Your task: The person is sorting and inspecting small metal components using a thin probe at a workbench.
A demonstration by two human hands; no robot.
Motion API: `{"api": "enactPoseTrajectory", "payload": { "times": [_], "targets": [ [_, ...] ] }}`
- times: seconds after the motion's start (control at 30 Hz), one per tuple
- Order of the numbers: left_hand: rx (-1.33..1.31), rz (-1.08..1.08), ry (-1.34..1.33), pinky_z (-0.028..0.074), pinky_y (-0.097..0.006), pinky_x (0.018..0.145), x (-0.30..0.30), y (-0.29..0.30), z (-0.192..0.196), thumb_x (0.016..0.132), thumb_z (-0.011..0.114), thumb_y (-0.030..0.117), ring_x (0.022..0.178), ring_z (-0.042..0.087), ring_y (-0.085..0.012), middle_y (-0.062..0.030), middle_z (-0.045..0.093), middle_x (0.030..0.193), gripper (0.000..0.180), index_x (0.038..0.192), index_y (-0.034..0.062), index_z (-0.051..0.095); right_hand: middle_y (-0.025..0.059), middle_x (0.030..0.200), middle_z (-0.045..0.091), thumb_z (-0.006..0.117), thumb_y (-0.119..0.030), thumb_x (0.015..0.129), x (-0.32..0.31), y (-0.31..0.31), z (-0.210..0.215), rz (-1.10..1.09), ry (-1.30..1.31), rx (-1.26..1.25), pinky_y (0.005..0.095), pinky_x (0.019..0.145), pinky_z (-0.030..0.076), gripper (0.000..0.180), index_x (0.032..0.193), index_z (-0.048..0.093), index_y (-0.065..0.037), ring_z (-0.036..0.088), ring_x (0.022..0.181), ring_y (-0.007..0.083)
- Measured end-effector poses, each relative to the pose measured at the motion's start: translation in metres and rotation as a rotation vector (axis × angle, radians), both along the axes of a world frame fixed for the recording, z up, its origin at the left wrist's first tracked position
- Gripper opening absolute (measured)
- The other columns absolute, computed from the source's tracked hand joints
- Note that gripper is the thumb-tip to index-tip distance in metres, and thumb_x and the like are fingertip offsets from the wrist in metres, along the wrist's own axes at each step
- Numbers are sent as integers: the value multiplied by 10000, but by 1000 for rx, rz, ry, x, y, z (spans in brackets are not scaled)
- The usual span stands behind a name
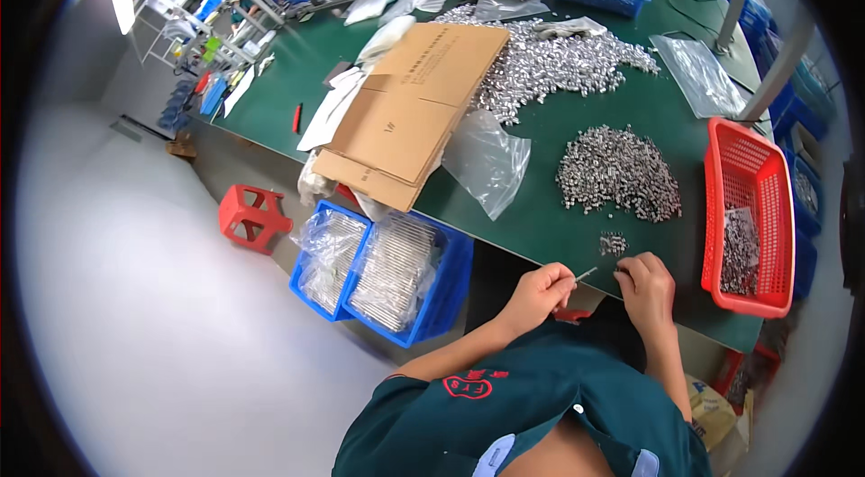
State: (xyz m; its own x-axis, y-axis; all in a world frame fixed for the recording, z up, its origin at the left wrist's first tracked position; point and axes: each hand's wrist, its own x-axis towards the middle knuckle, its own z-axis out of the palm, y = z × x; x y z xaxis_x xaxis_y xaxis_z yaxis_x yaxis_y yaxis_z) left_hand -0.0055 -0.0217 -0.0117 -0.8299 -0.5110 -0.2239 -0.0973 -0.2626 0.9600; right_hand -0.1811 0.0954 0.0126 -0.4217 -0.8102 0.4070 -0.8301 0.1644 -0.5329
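Holding 1 rod (586,275), the left hand (542,291) hangs before a red-lettered shirt (536,387).

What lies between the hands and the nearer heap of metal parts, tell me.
In the head view, a small cluster of metal pieces on the green tabletop.

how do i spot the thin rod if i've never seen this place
Start at the large green table and follow its near edge to the person's left hand. The thin, pale rod sticks out of that grip, its free end pointing up and rightward. It is slender and straight, while the loose metal parts clustered close by are short little pieces.
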Motion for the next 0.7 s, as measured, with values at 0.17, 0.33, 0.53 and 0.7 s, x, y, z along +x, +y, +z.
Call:
{"api": "enactPoseTrajectory", "payload": {
  "times": [0.17,0.33,0.53,0.7],
  "targets": [
    [-10,10,-11,368,-197,511,-4,-1,2,920,521,109,569,460,-39,11,521,637,116,864,15,560,115,763,575,689,-13,676,-3,-2,2,15,16,15,389,632,474,132,784,615,-33,573,730,315],
    [-61,-46,-47,364,-193,524,-6,2,3,937,507,139,581,449,-39,17,521,655,137,888,23,561,24,725,597,641,14,791,1,3,-5,-45,-779,-68,245,595,461,55,832,606,2,581,653,113],
    [-52,-87,-48,382,-198,534,-11,5,11,933,510,148,591,472,-44,9,543,663,141,886,27,566,20,768,600,598,8,853,15,4,-1,73,-1267,-74,208,634,478,75,926,587,20,575,678,69],
    [-56,-118,-59,394,-201,540,-6,4,9,927,510,149,595,489,-55,4,551,674,142,894,23,566,22,764,601,597,23,841,17,5,0,85,-1169,-31,215,637,482,60,900,590,21,581,677,78]
  ]
}}
